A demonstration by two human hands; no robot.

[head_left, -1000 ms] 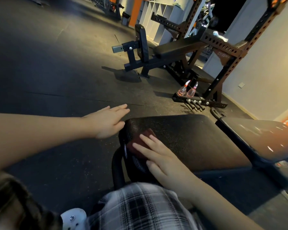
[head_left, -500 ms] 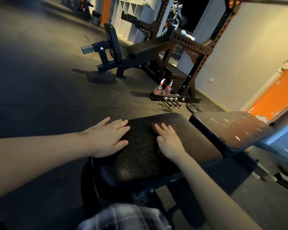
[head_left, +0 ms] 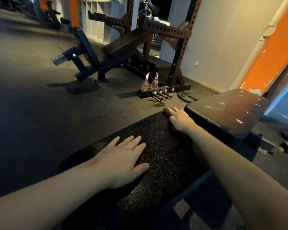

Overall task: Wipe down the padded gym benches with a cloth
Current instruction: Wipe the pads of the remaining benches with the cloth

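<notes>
Black pebbled vinyl covers the seat pad (head_left: 165, 155), with both hands on it. Hazard (a): the cloth (head_left: 166, 112), dark red and visible only as a sliver under the fingers (head_left: 176, 111) of the right hand (head_left: 179, 121), sits at the pad's far corner, just beside the gap before the scuffed back pad (head_left: 228, 112). Nothing pinches it; a further outward push would probably carry it over the edge onto the floor (head_left: 40, 113), or jam it into that gap. Hazard (b): pressure from fingertips alone lets a small cloth bunch up, so skin rather than fabric may drag across the vinyl and leave streaks. Hazard (c): the patch beneath the left hand (head_left: 123, 156) is likely to go unwiped unless that hand shifts. Hazard (d): the person leans forward over the pad, and a palm sliding on damp vinyl could cost them their balance; whether the surface is wet cannot be told.

Pose, right: arm stretched nearly straight along the pad's right side, wrist low, fingers extended and pressing down on the cloth; the grip is not closed around it. Pose, left: forearm enters from the near left, palm flat on the near half of the pad, fingers straight and slightly spread, thumb out toward the middle; the grip is slack and holds nothing. The two hands are well apart. Beyond, on the floor beside a rack (head_left: 175, 67), stand two spray bottles (head_left: 145, 84), well apart from either hand.
</notes>
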